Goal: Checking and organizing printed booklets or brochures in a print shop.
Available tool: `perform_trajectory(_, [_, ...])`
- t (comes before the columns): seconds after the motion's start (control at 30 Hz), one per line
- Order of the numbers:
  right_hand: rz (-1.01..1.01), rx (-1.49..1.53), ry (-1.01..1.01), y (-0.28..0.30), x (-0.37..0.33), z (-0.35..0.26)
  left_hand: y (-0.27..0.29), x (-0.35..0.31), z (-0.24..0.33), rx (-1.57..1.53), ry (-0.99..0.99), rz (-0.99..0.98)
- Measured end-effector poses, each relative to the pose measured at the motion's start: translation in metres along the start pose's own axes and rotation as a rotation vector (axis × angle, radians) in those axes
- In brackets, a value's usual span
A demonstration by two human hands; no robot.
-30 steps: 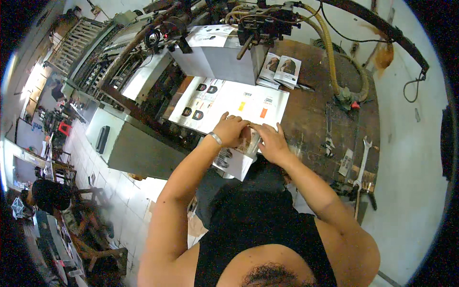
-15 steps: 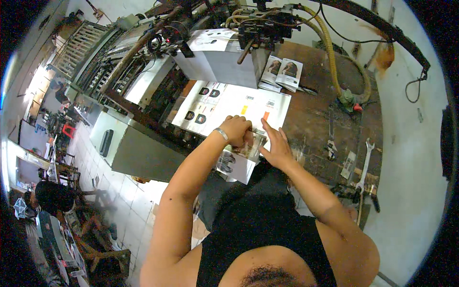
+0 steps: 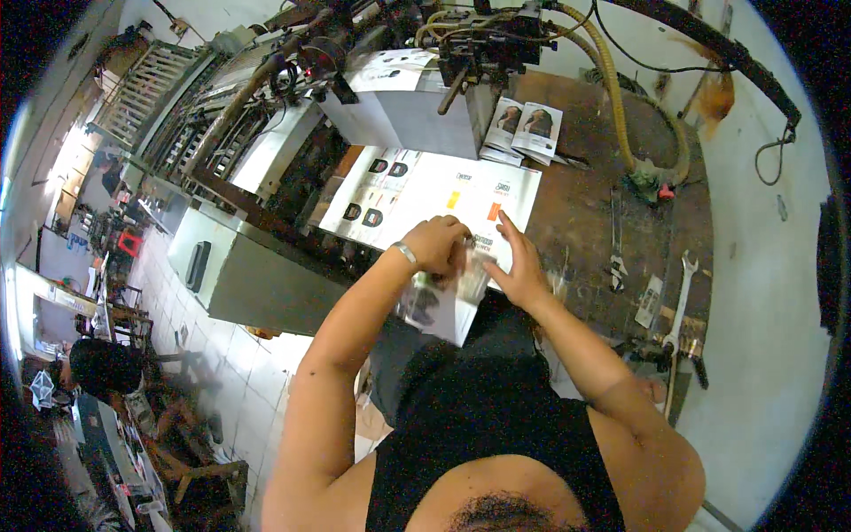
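Observation:
My left hand (image 3: 434,245), with a metal band at its wrist, is curled over a printed paper sheet (image 3: 448,306) and grips its upper part. Motion smears the sheet's lower part, which hangs over the table's front edge toward my lap. Just right of it my right hand (image 3: 523,270) has its fingers stretched and apart, the thumb near the sheet's edge. Beneath both hands lies a large white printed sheet (image 3: 425,191) with dark, yellow and orange patches. Whether the held sheet is folded cannot be made out.
Behind the large sheet stands a tall paper stack (image 3: 412,120) beside folded leaflets (image 3: 536,131). Wrenches (image 3: 681,301) lie on the dark wooden table (image 3: 581,208) at right. A printing machine (image 3: 257,266) borders the left, and a yellowish hose (image 3: 612,97) hangs at the back right.
My right hand has lifted slightly and its fingers are more spread. The sheet in my left hand has shifted and blurred, while the left hand has barely moved.

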State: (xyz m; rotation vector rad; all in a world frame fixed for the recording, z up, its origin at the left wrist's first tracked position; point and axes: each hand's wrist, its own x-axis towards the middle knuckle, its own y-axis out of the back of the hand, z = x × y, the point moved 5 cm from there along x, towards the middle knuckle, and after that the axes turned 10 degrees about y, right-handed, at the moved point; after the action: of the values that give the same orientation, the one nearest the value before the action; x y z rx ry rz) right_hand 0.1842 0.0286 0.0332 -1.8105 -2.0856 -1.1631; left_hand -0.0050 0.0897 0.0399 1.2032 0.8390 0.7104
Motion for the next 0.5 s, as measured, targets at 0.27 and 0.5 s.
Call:
perform_trajectory(0.27, [-0.003, 0.027, -0.047, 0.002, -0.004, 0.003, 0.012, -0.023, 0.011, -0.046, -0.008, 0.061])
perform_trajectory(0.5, [0.092, 0.778, -0.189, 0.014, -0.003, 0.054, 0.045, -0.048, -0.018, -0.71, 0.273, 0.0])
